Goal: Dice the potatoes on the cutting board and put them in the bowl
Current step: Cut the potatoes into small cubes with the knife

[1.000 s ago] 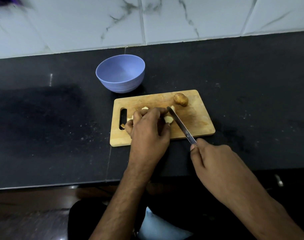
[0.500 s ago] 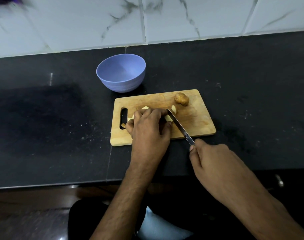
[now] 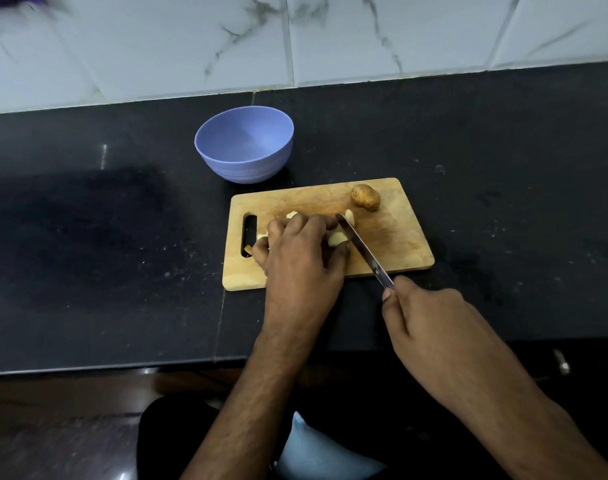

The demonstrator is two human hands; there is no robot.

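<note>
A wooden cutting board (image 3: 403, 244) lies on the black counter. My left hand (image 3: 299, 258) curls over pale cut potato pieces (image 3: 337, 239) near the board's middle and hides most of them. My right hand (image 3: 430, 323) grips the handle of a knife (image 3: 363, 251) in front of the board. Its blade slants up-left, with the tip beside my left fingers and the potato pieces. A whole brown potato (image 3: 365, 197) sits at the board's far right. The purple bowl (image 3: 244, 144) stands behind the board's left end and looks empty.
A white marble-tiled wall (image 3: 330, 39) backs the black counter (image 3: 87, 237). The counter's front edge runs just below my wrists. A seam in the counter runs down from the board's left end.
The knife blade has shifted slightly left along the potato pieces, toward my left fingers. My left hand stays in place on the pieces.
</note>
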